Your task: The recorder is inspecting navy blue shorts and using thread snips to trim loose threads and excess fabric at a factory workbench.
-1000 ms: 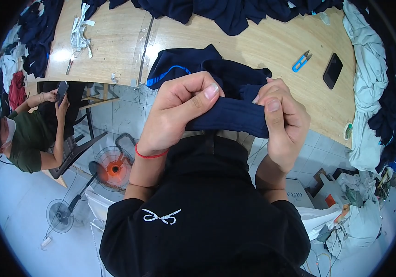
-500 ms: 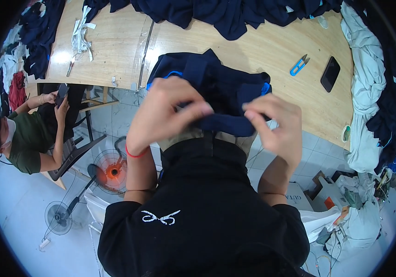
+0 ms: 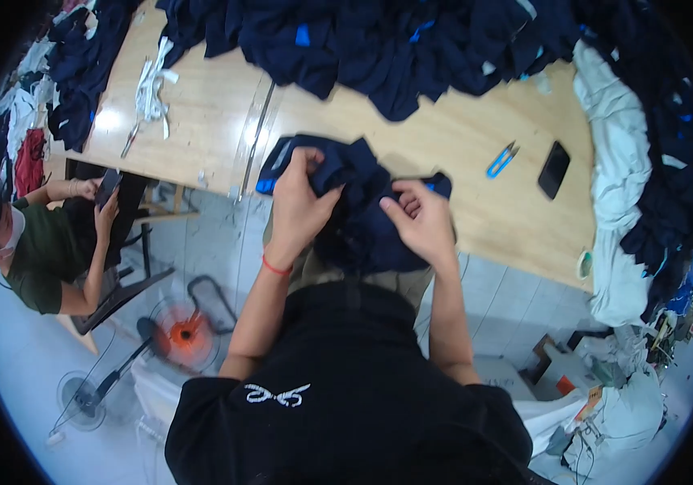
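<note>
A navy garment [image 3: 362, 236] with bright blue patches lies bunched over the table's front edge and hangs toward my lap. My left hand [image 3: 302, 198], with a red band at the wrist, grips a fold on its left part, fingers curled over the cloth and thumb toward the middle. On the other side my right hand [image 3: 425, 222] pinches the cloth between thumb and bent fingers. The cloth between the two hands is dark and crumpled, so its shape is hard to read. To the right on the table lie blue thread snips [image 3: 502, 160].
A black phone [image 3: 554, 170] rests beyond the snips. Navy garments [image 3: 330, 48] heap along the far side, and pale cloth [image 3: 617, 178] drapes down the right. White strips [image 3: 152, 89] lie at left. A seated person [image 3: 47, 250] holds a phone near a standing fan [image 3: 183, 333].
Both hands have moved away from my body with the garment, and the right one also leftward. The edge that was stretched between them is now bunched. The view has shifted too.
</note>
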### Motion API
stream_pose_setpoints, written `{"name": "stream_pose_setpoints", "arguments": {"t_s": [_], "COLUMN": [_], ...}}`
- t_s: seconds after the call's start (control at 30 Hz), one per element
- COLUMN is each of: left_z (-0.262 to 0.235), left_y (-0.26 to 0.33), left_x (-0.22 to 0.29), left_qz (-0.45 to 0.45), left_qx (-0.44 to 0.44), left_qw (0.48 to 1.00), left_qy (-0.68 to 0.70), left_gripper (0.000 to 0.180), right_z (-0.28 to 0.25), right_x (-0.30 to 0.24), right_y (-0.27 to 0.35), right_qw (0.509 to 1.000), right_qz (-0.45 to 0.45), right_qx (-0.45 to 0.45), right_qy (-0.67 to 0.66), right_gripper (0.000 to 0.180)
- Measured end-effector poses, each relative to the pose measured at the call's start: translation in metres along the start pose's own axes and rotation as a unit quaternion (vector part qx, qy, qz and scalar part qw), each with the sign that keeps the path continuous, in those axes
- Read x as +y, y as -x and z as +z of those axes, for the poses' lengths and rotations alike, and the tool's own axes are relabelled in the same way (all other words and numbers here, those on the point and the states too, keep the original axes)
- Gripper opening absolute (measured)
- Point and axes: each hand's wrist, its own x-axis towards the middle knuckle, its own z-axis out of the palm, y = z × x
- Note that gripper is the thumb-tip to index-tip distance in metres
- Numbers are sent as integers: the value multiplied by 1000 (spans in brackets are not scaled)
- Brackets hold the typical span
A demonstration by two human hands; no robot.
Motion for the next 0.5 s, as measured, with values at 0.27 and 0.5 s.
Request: {"name": "stream_pose_setpoints", "arguments": {"t_s": [0.27,0.5], "left_z": [35,21], "left_y": [0,19], "left_x": [-80,-79], "left_qz": [111,74], "left_qx": [58,100], "left_qw": [988,986], "left_qy": [-86,-107], "left_gripper": [40,42], "right_z": [22,45], "right_x": [55,58], "right_y": [-6,-17], "right_qw": [978,942], "right_qz": [-100,-240], "right_qx": [78,187], "right_qy": [163,142], "right_gripper": [28,27]}}
